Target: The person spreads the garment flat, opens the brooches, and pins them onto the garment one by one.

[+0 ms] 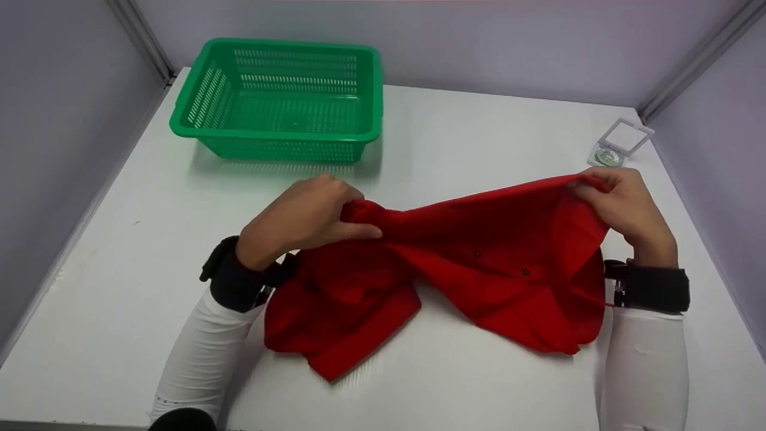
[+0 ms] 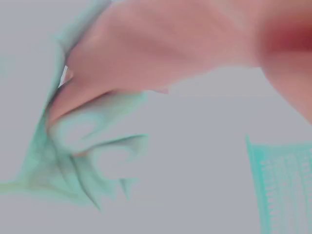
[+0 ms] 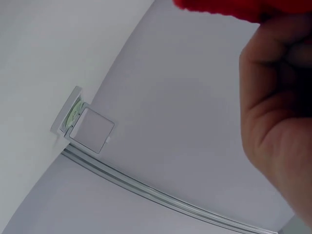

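Red garment is stretched between both hands, lifted off the white worktop along its top edge; lower folds sag and rest on the worktop near the person. Left hand has fingers curled over, thumb pinching a bunched bit of the fabric's left end. Right hand pinches the right corner of the cloth, fingers curled round the edge. Held this way the cloth hangs as a taut ridge between the two grips, likely so it can be spread or straightened; two small dark buttons show on the front.

Green basket sits beyond the garment, far left side of the worktop, well apart from the left hand. A small clear case with a disc lies just beyond the right hand, near the far right corner.

View differences: head view alone shows the whole garment, both grips and the basket together. Left wrist view is blurred and colour-shifted; the hand and crumpled cloth read only roughly, with the basket wall at its edge. Right wrist view shows the hand close up with only a sliver of red cloth, plus the case lid open, clearer than from the head.
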